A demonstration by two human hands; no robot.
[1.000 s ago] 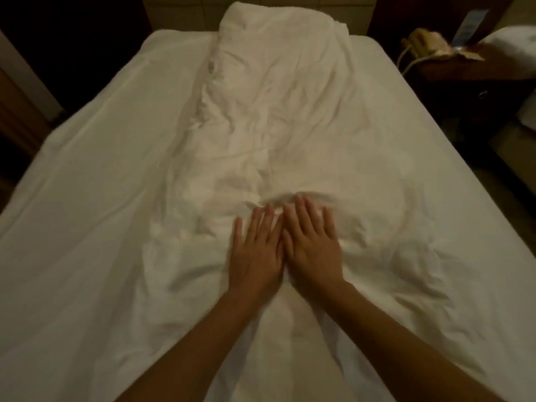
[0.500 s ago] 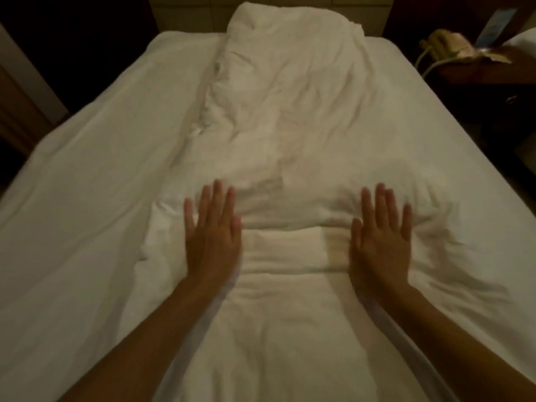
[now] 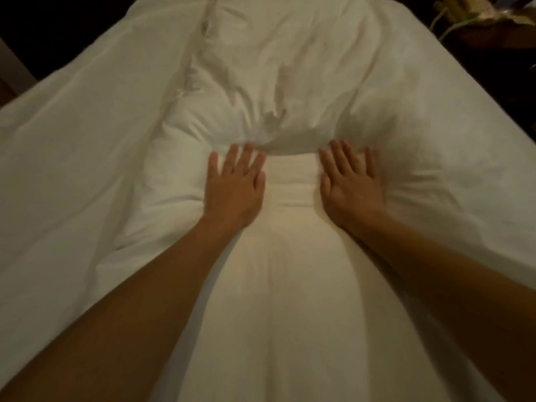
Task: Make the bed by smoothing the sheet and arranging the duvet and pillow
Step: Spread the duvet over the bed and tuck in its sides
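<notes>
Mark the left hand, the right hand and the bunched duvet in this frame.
left hand [image 3: 233,189], head view, back of the hand, flat on the duvet.
right hand [image 3: 349,185], head view, back of the hand.
duvet [image 3: 269,91], head view, crumpled middle ridge beyond the fingers.

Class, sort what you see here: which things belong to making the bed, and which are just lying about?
Belong to the job:
duvet
sheet
left hand
right hand

Just lying about:
bedside table
pale corded object on it
</notes>
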